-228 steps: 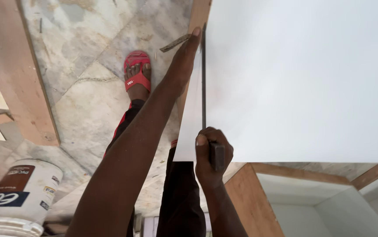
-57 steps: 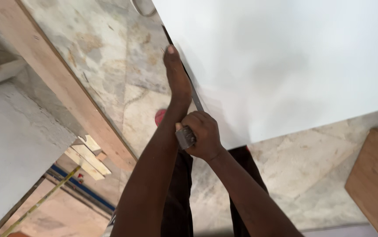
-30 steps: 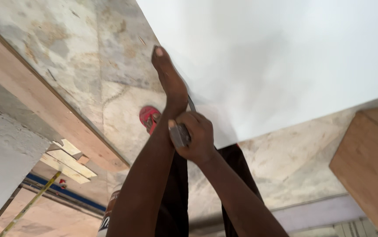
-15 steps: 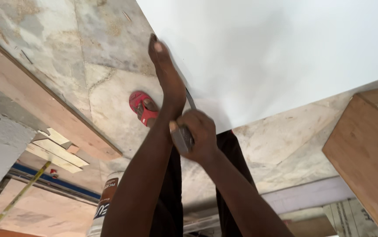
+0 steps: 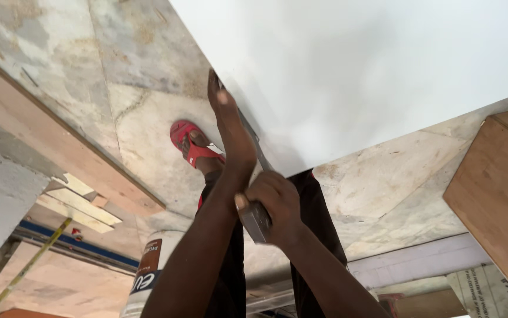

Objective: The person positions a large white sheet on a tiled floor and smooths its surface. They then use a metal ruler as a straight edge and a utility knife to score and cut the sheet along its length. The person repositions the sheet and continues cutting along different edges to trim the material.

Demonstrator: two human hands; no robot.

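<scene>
The flat metal file (image 5: 253, 154) is laid along the left edge of the large white board (image 5: 372, 76), close to that board's near corner, and is seen from the head view. Its handle end is gripped in the right hand (image 5: 271, 203), whose fingers are closed around it just below the board's near corner. The left hand (image 5: 230, 126) is stretched flat, fingers together and extended, and is pressed on the far part of the file against the board's edge. The two hands are set one behind the other along the file, a little apart. Below them a foot in a red sandal (image 5: 190, 143) is planted on the mottled stone floor (image 5: 89, 65). A long wooden plank (image 5: 59, 147) is laid across the floor at the left, a white tub (image 5: 148, 274) stands near the bottom edge of the view, and a brown wooden panel (image 5: 495, 200) is seen at the right.
</scene>
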